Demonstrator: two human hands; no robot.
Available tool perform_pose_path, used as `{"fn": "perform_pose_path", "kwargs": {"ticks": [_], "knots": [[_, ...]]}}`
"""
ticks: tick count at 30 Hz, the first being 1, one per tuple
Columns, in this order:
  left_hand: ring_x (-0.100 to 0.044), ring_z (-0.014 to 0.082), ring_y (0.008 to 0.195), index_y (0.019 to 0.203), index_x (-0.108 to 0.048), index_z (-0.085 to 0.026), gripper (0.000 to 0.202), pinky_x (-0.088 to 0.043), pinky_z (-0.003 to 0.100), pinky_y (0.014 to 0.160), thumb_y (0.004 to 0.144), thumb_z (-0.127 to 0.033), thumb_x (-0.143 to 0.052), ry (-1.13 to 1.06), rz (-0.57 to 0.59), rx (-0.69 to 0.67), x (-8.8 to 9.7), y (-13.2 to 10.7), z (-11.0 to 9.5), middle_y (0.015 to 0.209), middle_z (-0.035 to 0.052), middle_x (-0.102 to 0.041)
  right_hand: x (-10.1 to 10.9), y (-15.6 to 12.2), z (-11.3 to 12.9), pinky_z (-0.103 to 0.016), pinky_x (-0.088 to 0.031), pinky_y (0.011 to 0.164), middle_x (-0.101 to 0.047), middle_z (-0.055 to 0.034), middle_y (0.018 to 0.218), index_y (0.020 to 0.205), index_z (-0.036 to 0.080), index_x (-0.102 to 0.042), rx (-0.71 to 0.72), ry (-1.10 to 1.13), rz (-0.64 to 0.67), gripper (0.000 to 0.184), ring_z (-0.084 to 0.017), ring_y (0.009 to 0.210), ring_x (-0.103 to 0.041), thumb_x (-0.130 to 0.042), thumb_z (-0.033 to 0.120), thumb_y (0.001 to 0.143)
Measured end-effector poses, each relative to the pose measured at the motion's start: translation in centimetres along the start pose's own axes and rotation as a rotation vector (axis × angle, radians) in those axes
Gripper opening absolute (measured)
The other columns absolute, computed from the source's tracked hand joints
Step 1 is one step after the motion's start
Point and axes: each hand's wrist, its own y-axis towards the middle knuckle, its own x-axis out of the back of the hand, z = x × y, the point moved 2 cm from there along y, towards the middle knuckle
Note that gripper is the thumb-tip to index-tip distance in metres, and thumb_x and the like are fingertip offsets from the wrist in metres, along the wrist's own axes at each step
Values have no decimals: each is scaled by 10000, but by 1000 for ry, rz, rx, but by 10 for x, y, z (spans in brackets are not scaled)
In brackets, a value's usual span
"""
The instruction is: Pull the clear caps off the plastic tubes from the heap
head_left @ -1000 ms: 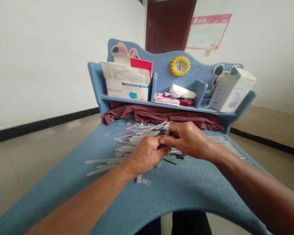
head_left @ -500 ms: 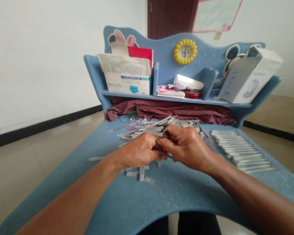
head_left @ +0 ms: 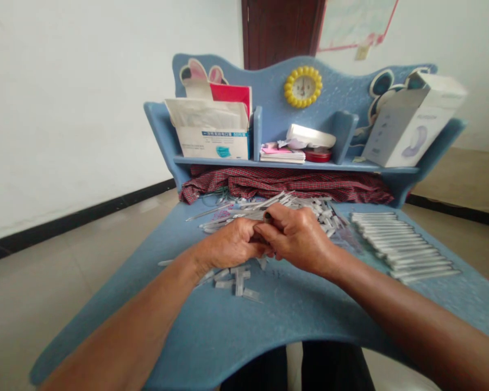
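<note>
My left hand [head_left: 237,240] and my right hand [head_left: 296,234] meet over the middle of the table, both closed with the fingers touching. Between them is a slim pen-like piece; only its dark round end [head_left: 268,216] shows above my right fingers, and the rest is hidden. Just in front of my left hand lie several short clear plastic pen caps [head_left: 239,282]. Behind both hands spreads a loose heap of thin whitish pen tubes [head_left: 224,218], with small clear pieces [head_left: 329,218] at its right.
Right of my hands lies a row of pens [head_left: 403,244] side by side on the blue table [head_left: 309,309]. A checked cloth [head_left: 293,185] is bunched under the shelf [head_left: 212,162]. The shelf holds a mask box [head_left: 212,138], a white carton [head_left: 411,127] and a red tin [head_left: 318,156].
The camera view has shifted slightly. My hands stay pressed together; the thin dark end that showed below my right hand is no longer visible.
</note>
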Motion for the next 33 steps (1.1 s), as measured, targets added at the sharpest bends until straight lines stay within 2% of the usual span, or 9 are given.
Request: {"fn": "perform_pose_path", "kwargs": {"ticks": [5, 8, 12, 17, 22, 26, 30, 31, 33], "knots": [[-597, 114, 729, 855, -690, -128, 199, -450, 229, 733, 737, -61, -544, -21, 17, 19, -3, 3, 6, 776, 2, -682, 2, 0, -7, -151, -295, 408, -537, 39, 499, 646, 166, -457, -112, 123, 51, 171, -56, 413, -507, -472, 214, 810], [-600, 130, 687, 809, -664, -113, 115, -469, 246, 676, 740, -163, -586, 42, 10, 62, -4, 6, 11, 732, 19, -665, 9, -2, -21, -153, -339, 361, -563, 29, 541, 702, 161, -479, -239, 329, 104, 163, -78, 386, -542, -493, 280, 811], [-603, 126, 626, 881, -637, -114, 240, -489, 247, 587, 816, -313, -519, 20, -41, 169, -5, 6, 15, 717, 27, -645, 23, -7, -45, -195, -426, 342, -606, 12, 543, 760, 156, -495, -403, 651, 73, 237, -118, 354, -565, -563, 381, 785], [-660, 149, 696, 970, -601, -129, 299, -504, 238, 573, 844, -374, -484, -87, 20, 213, -8, 3, 14, 788, 46, -666, 41, -12, -61, -202, -434, 333, -662, -32, 578, 744, 148, -505, -471, 840, 4, 292, -134, 364, -585, -639, 408, 734], [-673, 158, 655, 1029, -531, -129, 322, -499, 236, 544, 779, -323, -586, -191, 101, 248, -14, 2, 14, 786, 57, -686, 46, -21, -68, -220, -437, 348, -670, -37, 606, 775, 149, -509, -489, 897, 2, 308, -139, 373, -585, -661, 411, 713], [-656, 138, 593, 989, -523, -136, 307, -489, 233, 542, 740, -288, -615, -225, 82, 252, -18, 3, 13, 735, 28, -677, 54, -29, -72, -243, -438, 388, -656, -20, 630, 956, 158, -503, -476, 629, -61, 378, -141, 400, -582, -605, 457, 749], [-638, 130, 562, 962, -543, -135, 288, -472, 229, 532, 734, -302, -600, -170, 79, 270, -20, 4, 9, 698, 15, -666, 70, -45, -55, -245, -403, 486, -628, -18, 617, 1106, 139, -514, -250, -214, -238, 366, -141, 500, -581, -532, 373, 825], [-635, 129, 562, 980, -544, -139, 299, -470, 230, 539, 736, -305, -596, -149, 88, 281, -20, 5, 8, 695, 10, -664, 71, -49, -46, -248, -389, 505, -637, -32, 643, 1107, 140, -526, -160, -401, -215, 323, -144, 533, -584, -507, 327, 845], [-630, 128, 563, 969, -553, -147, 282, -465, 226, 536, 747, -318, -582, -117, 114, 292, -21, 6, 6, 698, 4, -662, 63, -58, -30, -237, -346, 497, -653, -47, 710, 1089, 158, -540, 34, -608, 18, 247, -131, 559, -577, -435, 213, 872]]}}
